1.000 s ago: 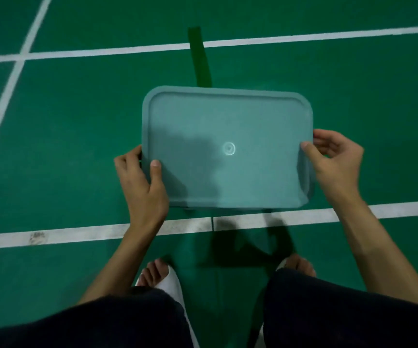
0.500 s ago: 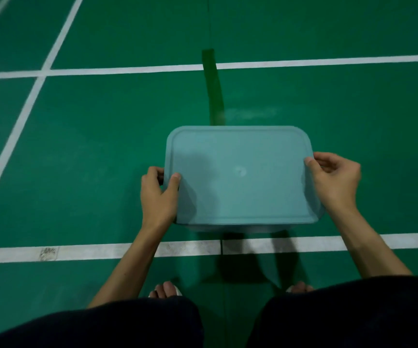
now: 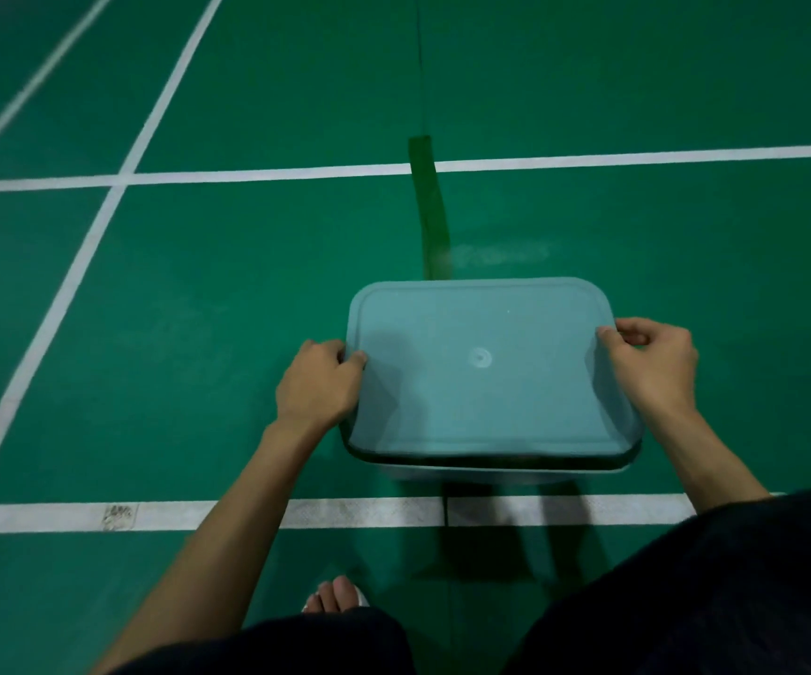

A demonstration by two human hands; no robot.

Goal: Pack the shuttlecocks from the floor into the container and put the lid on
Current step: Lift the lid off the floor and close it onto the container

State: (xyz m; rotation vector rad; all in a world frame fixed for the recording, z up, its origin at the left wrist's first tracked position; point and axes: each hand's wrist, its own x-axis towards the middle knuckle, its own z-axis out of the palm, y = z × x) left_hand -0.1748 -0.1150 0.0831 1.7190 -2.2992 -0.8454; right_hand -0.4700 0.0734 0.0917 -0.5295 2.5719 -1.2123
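Observation:
A pale teal rectangular lid (image 3: 481,367) lies over a container (image 3: 491,472), of which only the near wall and dark rim show below the lid's front edge. My left hand (image 3: 318,382) grips the lid's left edge, thumb on top. On the opposite edge my right hand (image 3: 652,367) holds it the same way. The container stands on the green court floor. Its inside is hidden, and no shuttlecocks show anywhere in view.
White court lines (image 3: 247,513) run across the floor just in front of the container and further back. A dark green tape strip (image 3: 428,207) lies beyond the container. My bare toes (image 3: 338,594) and dark-clothed knees fill the bottom of the view.
The lid has gone down and away from me, from held up in the air to lying over the container on the floor. Both hands kept hold of its sides.

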